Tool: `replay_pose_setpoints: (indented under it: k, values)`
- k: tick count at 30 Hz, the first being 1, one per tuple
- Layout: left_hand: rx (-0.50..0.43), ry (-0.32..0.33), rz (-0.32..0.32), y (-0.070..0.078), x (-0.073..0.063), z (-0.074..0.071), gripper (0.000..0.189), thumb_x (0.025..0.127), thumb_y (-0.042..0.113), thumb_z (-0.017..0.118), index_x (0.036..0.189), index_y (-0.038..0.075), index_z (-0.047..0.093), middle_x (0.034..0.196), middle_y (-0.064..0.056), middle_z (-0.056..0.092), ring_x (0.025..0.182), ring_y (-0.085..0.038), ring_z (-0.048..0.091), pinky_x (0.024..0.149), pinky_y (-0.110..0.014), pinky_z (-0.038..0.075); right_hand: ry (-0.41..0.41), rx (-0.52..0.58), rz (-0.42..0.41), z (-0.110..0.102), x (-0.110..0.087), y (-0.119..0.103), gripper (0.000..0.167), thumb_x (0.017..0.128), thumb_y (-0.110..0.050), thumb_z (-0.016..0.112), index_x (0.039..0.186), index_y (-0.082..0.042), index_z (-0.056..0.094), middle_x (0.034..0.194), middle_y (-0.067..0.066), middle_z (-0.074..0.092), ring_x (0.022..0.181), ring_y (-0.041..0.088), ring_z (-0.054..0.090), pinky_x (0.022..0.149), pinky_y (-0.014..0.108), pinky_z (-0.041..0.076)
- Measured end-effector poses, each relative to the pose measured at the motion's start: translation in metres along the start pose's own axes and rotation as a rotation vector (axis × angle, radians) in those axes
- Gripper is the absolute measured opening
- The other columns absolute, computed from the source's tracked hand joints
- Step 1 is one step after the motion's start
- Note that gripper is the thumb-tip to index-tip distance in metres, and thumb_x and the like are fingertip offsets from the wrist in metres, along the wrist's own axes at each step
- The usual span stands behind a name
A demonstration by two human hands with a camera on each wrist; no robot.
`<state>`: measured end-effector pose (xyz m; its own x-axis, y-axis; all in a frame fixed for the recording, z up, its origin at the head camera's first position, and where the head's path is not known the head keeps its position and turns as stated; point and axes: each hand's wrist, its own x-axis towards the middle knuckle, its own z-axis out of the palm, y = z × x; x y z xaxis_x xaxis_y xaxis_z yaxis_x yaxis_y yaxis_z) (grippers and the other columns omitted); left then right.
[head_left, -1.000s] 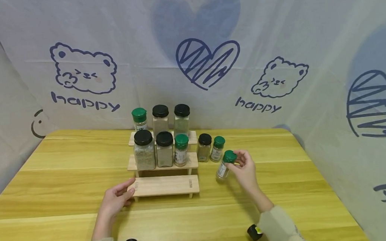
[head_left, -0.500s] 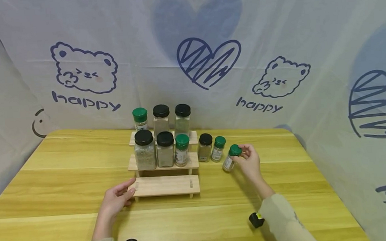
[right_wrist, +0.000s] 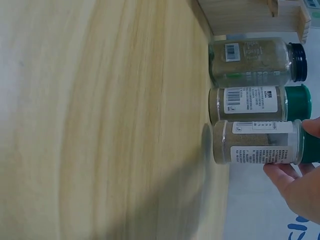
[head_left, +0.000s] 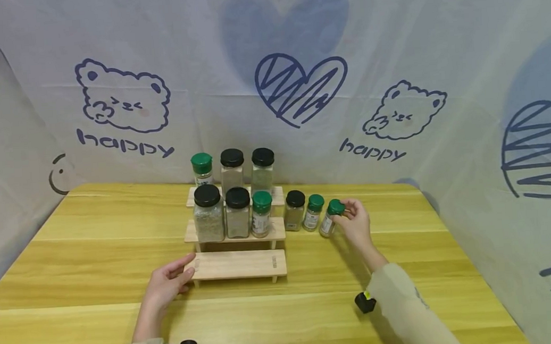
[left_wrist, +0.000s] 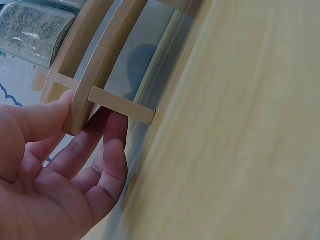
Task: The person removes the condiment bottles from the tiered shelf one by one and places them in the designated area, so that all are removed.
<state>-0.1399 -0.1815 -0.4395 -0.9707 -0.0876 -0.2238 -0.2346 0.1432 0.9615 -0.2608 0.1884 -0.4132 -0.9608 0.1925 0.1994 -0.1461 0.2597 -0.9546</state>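
My right hand [head_left: 356,224] holds a small spice jar [head_left: 327,224] by its green cap, at the right end of a short row. In the right wrist view this labelled jar [right_wrist: 256,142] stands beside another green-capped jar [right_wrist: 250,103], with brown powder in both. My left hand [head_left: 164,282] grips the left end of the lowest step of a wooden spice rack [head_left: 236,264]. The left wrist view has the thumb on top of the board [left_wrist: 85,102] and fingers beneath, near a short leg [left_wrist: 122,105].
Black-capped and green-capped jars stand on the rack's two upper steps, including a large black-capped jar [head_left: 209,219]. A black-capped jar [head_left: 295,213] stands on the table [head_left: 342,306] right of the rack. A printed cloth [head_left: 209,48] hangs behind.
My right hand has carried the green-capped jar back and to the right, bringing it alongside the other green-capped jar. The left hand has kept its grip on the rack.
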Motion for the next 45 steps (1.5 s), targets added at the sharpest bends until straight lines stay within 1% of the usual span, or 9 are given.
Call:
replay_pose_setpoints:
  k: [7,15,21,25,30,34,38,42,45]
  values:
    - [0.001,-0.007,0.002,0.0,0.001,0.0,0.042,0.091,0.009,0.052,0.13,-0.001,0.043,0.133,-0.023,0.037,0.095,-0.015,0.054,0.068,-0.027,0.049,-0.007,0.024,0.009,0.003,0.007,0.0,0.038,0.072,0.018,0.06,0.107,0.011,0.046,0.107,0.025,0.053,0.096,0.031,0.053,0.073,0.015,0.045]
    - [-0.012,-0.007,0.001,0.0,0.002,0.0,0.042,0.09,0.01,0.054,0.129,-0.002,0.044,0.133,-0.023,0.037,0.092,-0.012,0.055,0.067,-0.026,0.049,-0.046,-0.009,-0.009,0.003,0.01,0.002,0.038,0.073,0.018,0.059,0.107,0.011,0.046,0.107,0.027,0.053,0.099,0.035,0.051,0.071,0.015,0.044]
    - [-0.014,-0.003,-0.001,-0.001,0.001,0.0,0.041,0.09,0.008,0.053,0.129,-0.002,0.043,0.133,-0.023,0.037,0.09,-0.011,0.055,0.068,-0.026,0.049,-0.068,-0.006,-0.013,0.003,0.012,0.005,0.039,0.074,0.018,0.059,0.109,0.011,0.045,0.11,0.029,0.052,0.102,0.035,0.05,0.076,0.018,0.044]
    - [-0.014,-0.003,-0.005,-0.001,0.0,0.001,0.041,0.09,0.007,0.052,0.129,-0.003,0.043,0.133,-0.022,0.037,0.092,-0.012,0.054,0.068,-0.026,0.049,-0.074,-0.008,-0.018,0.003,0.014,0.006,0.039,0.073,0.019,0.059,0.109,0.011,0.045,0.11,0.029,0.052,0.103,0.036,0.05,0.084,0.026,0.044]
    - [-0.013,0.0,-0.005,-0.002,0.0,0.002,0.041,0.09,0.007,0.052,0.129,-0.003,0.043,0.133,-0.023,0.038,0.092,-0.013,0.054,0.068,-0.027,0.049,-0.083,0.007,-0.012,0.003,0.015,0.007,0.04,0.074,0.02,0.058,0.11,0.012,0.043,0.113,0.029,0.05,0.106,0.036,0.048,0.091,0.036,0.041]
    - [-0.012,0.002,-0.007,-0.003,0.0,0.002,0.041,0.09,0.008,0.053,0.129,-0.003,0.043,0.133,-0.023,0.038,0.09,-0.011,0.055,0.067,-0.026,0.049,-0.098,0.044,0.0,0.001,0.015,0.008,0.041,0.074,0.021,0.056,0.111,0.012,0.043,0.118,0.028,0.047,0.109,0.036,0.046,0.092,0.037,0.04]
    - [-0.009,0.001,-0.006,-0.003,0.0,0.002,0.041,0.09,0.007,0.052,0.129,-0.002,0.043,0.133,-0.024,0.037,0.091,-0.012,0.055,0.067,-0.027,0.049,-0.112,0.063,-0.003,-0.001,0.014,0.009,0.045,0.074,0.021,0.056,0.116,0.012,0.044,0.125,0.026,0.043,0.113,0.037,0.043,0.093,0.037,0.039]
    - [-0.005,0.005,-0.003,-0.002,0.0,0.001,0.041,0.091,0.008,0.052,0.129,-0.002,0.043,0.133,-0.024,0.037,0.092,-0.014,0.055,0.067,-0.027,0.049,-0.115,0.047,-0.013,-0.004,0.012,0.009,0.048,0.075,0.017,0.059,0.12,0.009,0.045,0.13,0.022,0.04,0.116,0.036,0.04,0.093,0.037,0.039]
    - [-0.007,0.004,0.003,-0.002,0.0,0.001,0.041,0.091,0.008,0.052,0.129,-0.002,0.043,0.133,-0.024,0.037,0.092,-0.013,0.055,0.067,-0.027,0.049,-0.102,0.035,-0.012,-0.004,0.01,0.007,0.049,0.076,0.014,0.06,0.121,0.008,0.045,0.131,0.021,0.041,0.116,0.035,0.041,0.092,0.037,0.04]
